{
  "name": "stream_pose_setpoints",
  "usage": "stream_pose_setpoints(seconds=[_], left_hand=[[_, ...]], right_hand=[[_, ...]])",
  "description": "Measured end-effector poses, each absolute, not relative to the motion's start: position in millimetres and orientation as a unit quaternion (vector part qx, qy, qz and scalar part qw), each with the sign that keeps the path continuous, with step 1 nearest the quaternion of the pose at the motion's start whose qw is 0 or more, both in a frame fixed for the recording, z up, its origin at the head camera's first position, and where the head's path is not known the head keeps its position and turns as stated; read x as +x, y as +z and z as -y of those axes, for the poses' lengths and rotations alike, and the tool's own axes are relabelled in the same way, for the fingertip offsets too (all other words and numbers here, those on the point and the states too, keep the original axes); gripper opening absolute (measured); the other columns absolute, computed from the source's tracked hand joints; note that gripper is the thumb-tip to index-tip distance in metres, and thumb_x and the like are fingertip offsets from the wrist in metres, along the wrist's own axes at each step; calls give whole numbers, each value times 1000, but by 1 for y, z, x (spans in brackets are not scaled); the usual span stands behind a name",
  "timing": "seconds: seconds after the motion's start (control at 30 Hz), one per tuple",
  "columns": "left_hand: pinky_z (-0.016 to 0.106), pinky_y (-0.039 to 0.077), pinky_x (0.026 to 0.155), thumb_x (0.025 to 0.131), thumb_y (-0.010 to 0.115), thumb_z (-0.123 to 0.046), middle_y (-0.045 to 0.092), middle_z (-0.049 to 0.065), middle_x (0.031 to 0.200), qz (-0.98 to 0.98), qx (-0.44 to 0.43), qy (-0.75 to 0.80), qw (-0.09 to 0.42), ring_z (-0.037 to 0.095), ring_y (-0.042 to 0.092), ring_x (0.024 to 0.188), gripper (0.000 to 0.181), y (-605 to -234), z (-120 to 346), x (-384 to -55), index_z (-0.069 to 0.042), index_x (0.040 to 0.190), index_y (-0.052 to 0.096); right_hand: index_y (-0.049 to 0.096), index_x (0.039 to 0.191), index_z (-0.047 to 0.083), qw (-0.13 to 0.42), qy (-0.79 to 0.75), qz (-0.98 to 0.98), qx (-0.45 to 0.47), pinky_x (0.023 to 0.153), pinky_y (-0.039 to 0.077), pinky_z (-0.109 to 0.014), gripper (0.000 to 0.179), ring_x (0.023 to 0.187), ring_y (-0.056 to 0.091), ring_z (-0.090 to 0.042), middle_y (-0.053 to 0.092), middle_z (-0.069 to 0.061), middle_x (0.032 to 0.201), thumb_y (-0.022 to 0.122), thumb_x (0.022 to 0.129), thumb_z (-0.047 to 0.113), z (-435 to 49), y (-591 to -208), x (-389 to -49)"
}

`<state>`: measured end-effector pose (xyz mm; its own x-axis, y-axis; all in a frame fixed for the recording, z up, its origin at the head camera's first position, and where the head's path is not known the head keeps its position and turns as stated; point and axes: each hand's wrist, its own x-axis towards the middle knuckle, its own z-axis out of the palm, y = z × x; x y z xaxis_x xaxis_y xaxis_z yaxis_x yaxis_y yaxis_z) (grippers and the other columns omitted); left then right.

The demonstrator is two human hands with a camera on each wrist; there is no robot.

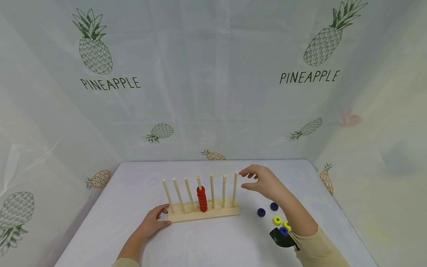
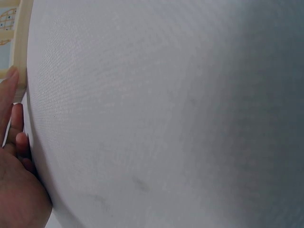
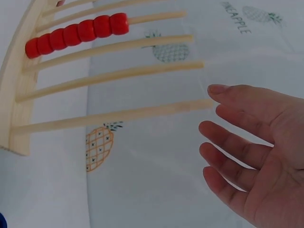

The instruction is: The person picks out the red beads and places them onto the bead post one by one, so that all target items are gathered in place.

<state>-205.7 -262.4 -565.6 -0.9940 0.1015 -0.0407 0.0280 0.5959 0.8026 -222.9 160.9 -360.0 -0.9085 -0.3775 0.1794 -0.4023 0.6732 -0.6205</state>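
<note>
A long wooden peg rack (image 1: 213, 213) stands on the table with its pegs upright. Several red beads (image 1: 202, 200) are stacked on its middle peg, leaving the top of that peg bare; the other pegs carry none. My left hand (image 1: 154, 221) grips the rack's left end, thumb at the front corner and fingers behind. In the left wrist view, the thumb (image 2: 10, 85) lies against the base. Beside the top of the rightmost peg (image 3: 114, 117), my right hand (image 3: 251, 147) has its fingers loosely bent and apart, with nothing in them.
To the right of the rack lie loose dark blue beads (image 1: 261, 212) and yellow beads (image 1: 277, 220), partly covered by the right forearm and its black wrist device (image 1: 281, 238). A pineapple-print curtain (image 1: 213, 92) hangs behind and around the white table (image 1: 200, 244).
</note>
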Motion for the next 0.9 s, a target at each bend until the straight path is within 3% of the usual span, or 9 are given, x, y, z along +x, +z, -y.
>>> stream_pose_setpoints(seconds=[0.9], left_hand=[[28, 34, 74, 74, 84, -9, 56, -2, 103, -895, 39, 444, 36, 16, 39, 84, 67, -567, 263, -206, 0, 134, 55]], right_hand=[[67, 114, 7, -66, 337, 927, 148, 80, 51, -40, 39, 94, 59, -26, 65, 1, 100, 81, 80, 17, -217, -416, -224]])
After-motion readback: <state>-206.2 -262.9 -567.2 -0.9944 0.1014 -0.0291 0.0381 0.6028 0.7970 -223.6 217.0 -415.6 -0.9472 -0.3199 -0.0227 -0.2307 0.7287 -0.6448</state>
